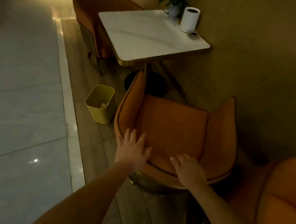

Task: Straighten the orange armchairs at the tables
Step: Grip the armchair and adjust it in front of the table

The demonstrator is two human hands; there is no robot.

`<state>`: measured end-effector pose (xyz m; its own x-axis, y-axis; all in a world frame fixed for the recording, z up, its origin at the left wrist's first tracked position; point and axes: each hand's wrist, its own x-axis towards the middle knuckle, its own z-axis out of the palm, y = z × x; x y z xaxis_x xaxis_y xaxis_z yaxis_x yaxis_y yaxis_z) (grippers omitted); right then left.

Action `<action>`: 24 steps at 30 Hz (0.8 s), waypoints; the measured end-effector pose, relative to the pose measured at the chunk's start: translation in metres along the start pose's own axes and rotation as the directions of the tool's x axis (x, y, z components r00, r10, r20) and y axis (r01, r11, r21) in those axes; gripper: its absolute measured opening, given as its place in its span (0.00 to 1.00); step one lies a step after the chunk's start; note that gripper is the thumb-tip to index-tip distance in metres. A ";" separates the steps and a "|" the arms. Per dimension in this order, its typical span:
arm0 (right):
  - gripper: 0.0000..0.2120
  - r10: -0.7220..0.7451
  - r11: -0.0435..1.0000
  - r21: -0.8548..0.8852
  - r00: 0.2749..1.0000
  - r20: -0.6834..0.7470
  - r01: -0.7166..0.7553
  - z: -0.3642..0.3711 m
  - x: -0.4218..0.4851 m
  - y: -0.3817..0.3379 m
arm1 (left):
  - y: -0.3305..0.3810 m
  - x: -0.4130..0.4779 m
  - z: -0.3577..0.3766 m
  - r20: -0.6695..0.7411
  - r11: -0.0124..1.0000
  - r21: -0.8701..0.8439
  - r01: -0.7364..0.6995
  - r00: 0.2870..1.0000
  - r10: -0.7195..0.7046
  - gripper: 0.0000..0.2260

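An orange armchair [171, 125] stands in front of me, its seat facing a white square table [143, 37]. Both my hands rest on the top of its curved backrest. My left hand [132, 149] lies on the left part of the rim with fingers spread. My right hand [188, 170] lies on the middle of the rim, fingers spread as well. A second orange armchair [95, 11] stands on the far side of the table. Part of a third orange armchair [280, 193] shows at the lower right.
A yellow waste bin [100, 105] stands on the floor left of the near chair. On the table's far corner are a white cylinder [189, 19], a small ashtray [193, 35] and a potted plant [174, 4]. A wall runs along the right; glossy tiled floor lies to the left.
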<state>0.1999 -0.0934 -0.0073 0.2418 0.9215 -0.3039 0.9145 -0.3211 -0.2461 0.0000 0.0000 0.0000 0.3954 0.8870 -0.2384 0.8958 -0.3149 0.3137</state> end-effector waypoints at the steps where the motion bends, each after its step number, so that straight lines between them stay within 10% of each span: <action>1: 0.30 0.010 1.000 -0.008 1.000 -0.012 -0.011 0.004 0.002 0.005 | 0.001 0.005 0.004 0.021 1.000 -0.001 0.003 1.000 -0.003 0.30; 24: 0.25 0.014 0.994 -0.090 0.897 -0.442 -0.060 0.046 0.008 0.036 | -0.006 0.026 0.065 -0.142 0.999 -0.004 0.033 0.989 -0.033 0.29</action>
<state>0.2198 -0.1081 -0.0610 0.3733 0.9184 0.1312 0.9238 -0.3551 -0.1430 0.0181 0.0024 -0.0681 0.3324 0.9360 -0.1158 0.9077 -0.2841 0.3090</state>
